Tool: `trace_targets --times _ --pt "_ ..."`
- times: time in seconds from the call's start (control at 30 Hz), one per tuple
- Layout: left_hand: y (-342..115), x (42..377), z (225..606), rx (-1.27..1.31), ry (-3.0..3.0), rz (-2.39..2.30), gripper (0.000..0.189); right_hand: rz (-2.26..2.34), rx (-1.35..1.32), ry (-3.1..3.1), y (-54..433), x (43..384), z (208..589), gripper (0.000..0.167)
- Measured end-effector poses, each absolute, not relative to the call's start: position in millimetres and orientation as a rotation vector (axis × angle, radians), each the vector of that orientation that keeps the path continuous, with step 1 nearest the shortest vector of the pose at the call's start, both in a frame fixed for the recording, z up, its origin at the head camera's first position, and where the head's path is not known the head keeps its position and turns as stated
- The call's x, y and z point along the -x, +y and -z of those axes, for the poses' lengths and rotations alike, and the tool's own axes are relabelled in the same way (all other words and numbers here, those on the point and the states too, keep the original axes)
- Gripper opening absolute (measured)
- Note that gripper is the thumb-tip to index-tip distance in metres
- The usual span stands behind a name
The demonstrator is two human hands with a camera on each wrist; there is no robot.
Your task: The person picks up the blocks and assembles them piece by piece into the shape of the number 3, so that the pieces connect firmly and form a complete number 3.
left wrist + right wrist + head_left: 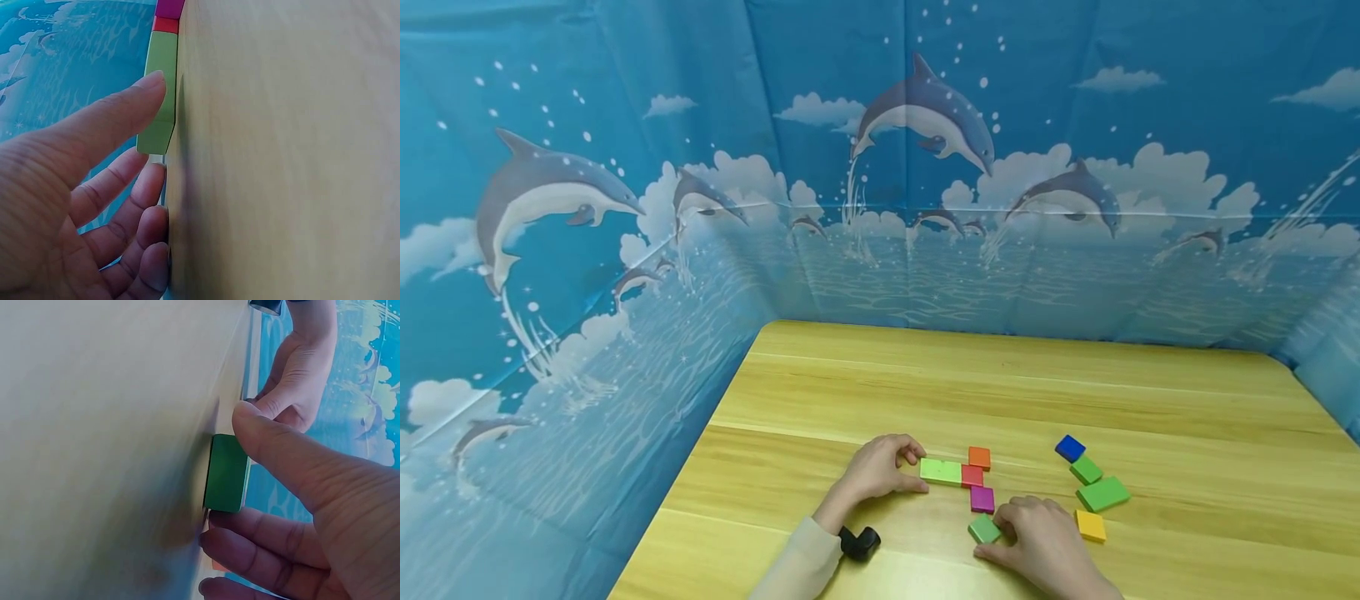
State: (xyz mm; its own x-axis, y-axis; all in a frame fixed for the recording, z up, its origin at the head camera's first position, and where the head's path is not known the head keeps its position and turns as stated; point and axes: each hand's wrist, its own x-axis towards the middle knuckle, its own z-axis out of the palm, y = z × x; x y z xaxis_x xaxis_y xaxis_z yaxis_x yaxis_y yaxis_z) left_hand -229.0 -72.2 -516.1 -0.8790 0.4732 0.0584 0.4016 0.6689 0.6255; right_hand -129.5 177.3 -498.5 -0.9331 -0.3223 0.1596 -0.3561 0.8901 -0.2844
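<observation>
My left hand (880, 468) is at the left end of a light green block (940, 472), its thumb by the near side and its index finger by the far corner. That block meets a red block (972, 476). An orange block (979, 457) touches the red one's far side, and a purple block (982, 499) its near side. My right hand (1043, 537) pinches a small green block (983, 528) between thumb and index finger, just nearer than the purple one. In the right wrist view the green block (226, 473) stands close to the tabletop.
Right of the right hand lie a yellow block (1090, 526), a larger green block (1103, 494), a smaller green block (1086, 470) and a blue block (1071, 448). A black device (860, 544) sits at my left wrist. A dolphin-printed curtain (925, 275) surrounds the wooden table (1000, 383).
</observation>
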Motion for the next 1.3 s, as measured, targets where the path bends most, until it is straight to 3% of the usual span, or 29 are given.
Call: trace_targets --times 1.3 --pt "-72 226 514 -0.721 2.778 -0.983 0.046 -0.688 -0.411 -2.950 192 127 493 0.045"
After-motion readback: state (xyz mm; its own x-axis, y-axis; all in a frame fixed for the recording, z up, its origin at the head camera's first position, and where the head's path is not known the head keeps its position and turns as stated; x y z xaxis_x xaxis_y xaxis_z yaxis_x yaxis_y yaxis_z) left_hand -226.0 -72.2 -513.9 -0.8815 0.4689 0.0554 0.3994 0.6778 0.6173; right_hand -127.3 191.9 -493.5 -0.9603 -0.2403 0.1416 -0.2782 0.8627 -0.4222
